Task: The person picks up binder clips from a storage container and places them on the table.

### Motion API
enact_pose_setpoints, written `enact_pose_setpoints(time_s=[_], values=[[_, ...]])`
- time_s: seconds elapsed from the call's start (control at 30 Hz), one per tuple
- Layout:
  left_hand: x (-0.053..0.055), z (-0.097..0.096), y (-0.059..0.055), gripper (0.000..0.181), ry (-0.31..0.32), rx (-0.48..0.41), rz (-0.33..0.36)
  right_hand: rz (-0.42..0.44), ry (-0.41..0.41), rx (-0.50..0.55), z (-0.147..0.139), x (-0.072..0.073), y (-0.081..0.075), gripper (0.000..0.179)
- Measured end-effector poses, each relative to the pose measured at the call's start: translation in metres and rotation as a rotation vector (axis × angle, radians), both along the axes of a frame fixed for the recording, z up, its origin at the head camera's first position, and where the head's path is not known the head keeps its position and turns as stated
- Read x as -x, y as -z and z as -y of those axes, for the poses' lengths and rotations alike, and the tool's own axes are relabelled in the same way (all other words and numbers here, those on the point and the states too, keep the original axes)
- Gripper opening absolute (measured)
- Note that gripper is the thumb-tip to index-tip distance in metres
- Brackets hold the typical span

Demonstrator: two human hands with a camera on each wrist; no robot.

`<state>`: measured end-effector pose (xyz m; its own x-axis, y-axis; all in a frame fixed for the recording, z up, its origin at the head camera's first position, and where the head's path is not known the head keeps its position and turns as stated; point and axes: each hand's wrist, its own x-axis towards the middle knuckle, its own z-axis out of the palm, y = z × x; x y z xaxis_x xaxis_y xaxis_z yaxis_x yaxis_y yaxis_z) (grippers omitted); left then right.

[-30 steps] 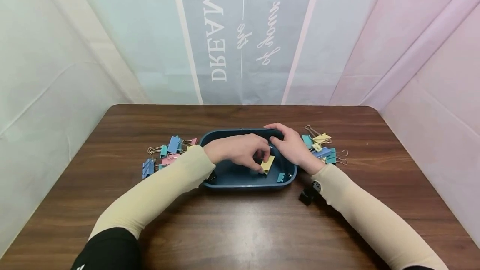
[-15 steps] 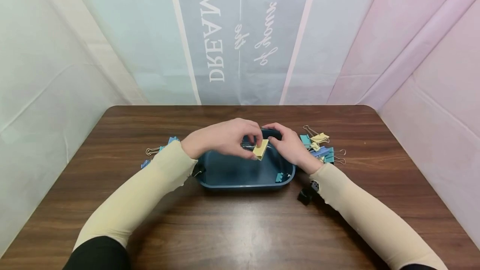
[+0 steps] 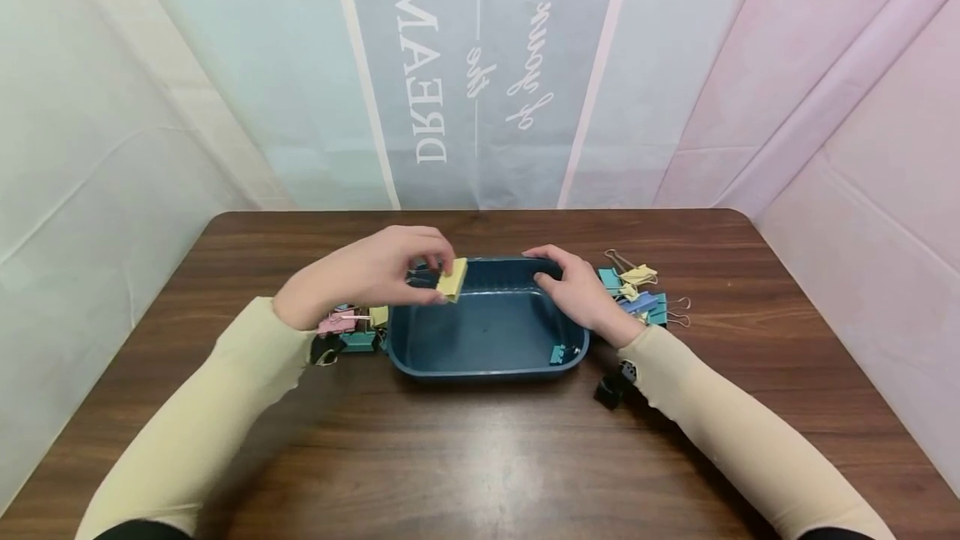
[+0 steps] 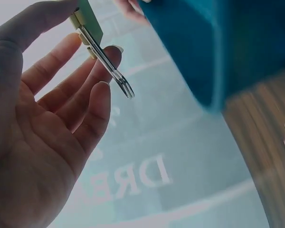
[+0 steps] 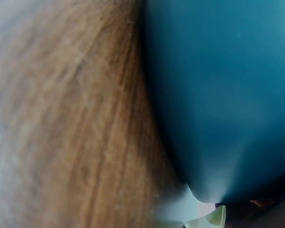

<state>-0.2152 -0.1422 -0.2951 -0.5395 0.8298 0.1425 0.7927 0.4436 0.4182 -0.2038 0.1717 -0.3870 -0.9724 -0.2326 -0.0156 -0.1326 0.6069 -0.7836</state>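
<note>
Between thumb and fingertips my left hand (image 3: 367, 269) pinches a yellow binder clip (image 3: 453, 281), over the left back part of the dark blue plastic basin (image 3: 487, 374). In the left wrist view the clip's silver wire handles (image 4: 107, 64) point away from the thumb. My right hand (image 3: 581, 294) grips the basin's right back rim, thumb on the inner side. A small teal binder clip (image 3: 557, 354) lies in the basin's right front corner. The right wrist view shows mostly the basin's outer wall (image 5: 218, 95), close up.
Yellow, teal and blue binder clips (image 3: 641, 302) lie in a pile right of the basin. To its left is another pile with pink (image 3: 339, 322), yellow and teal clips, partly hidden by my left wrist. A printed curtain (image 3: 480, 73) hangs behind the wooden table (image 3: 487, 457).
My left hand has lifted the yellow binder clip from the basin floor and carried it left and up. The right hand has stayed on the rim.
</note>
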Motion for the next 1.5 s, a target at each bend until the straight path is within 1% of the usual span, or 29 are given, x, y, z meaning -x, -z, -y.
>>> enact_pose_setpoints(time_s=[0.1,0.23,0.4,0.53,0.6,0.77,0.87,0.97,1.2,1.37,1.5], values=[[0.0,0.023,0.0,0.028,-0.051,-0.038,0.023,-0.006,-0.002,0.004,0.0,0.001,-0.001,0.037],[0.0,0.055,0.003,0.029,-0.15,-0.055,0.027,-0.011,0.0,0.006,0.0,0.002,-0.002,0.037],[-0.001,0.089,0.012,0.025,-0.258,-0.014,0.017,-0.01,-0.007,-0.001,0.0,0.003,-0.001,0.037],[-0.004,0.104,0.024,0.025,-0.308,0.022,0.038,-0.015,-0.003,-0.002,-0.001,0.003,-0.001,0.037],[-0.004,0.107,0.031,0.026,-0.318,0.04,0.049,-0.017,-0.002,-0.004,-0.001,0.003,0.0,0.037],[-0.002,0.107,0.046,0.025,-0.305,0.094,0.066,-0.01,-0.002,0.002,-0.001,0.002,0.001,0.037],[-0.003,0.104,0.051,0.023,-0.295,0.141,0.061,-0.003,-0.004,0.007,0.0,0.001,0.001,0.037],[-0.005,0.102,0.055,0.022,-0.288,0.17,0.047,-0.002,-0.006,0.009,0.0,0.001,0.001,0.037],[-0.005,0.102,0.055,0.024,-0.285,0.185,0.042,-0.009,-0.006,0.011,-0.001,0.001,0.001,0.037],[-0.004,0.1,0.051,0.024,-0.287,0.143,0.061,-0.012,-0.008,0.01,-0.002,0.001,0.002,0.037],[-0.005,0.094,0.043,0.023,-0.267,0.088,0.083,-0.01,-0.009,0.011,-0.002,0.001,0.002,0.037]])
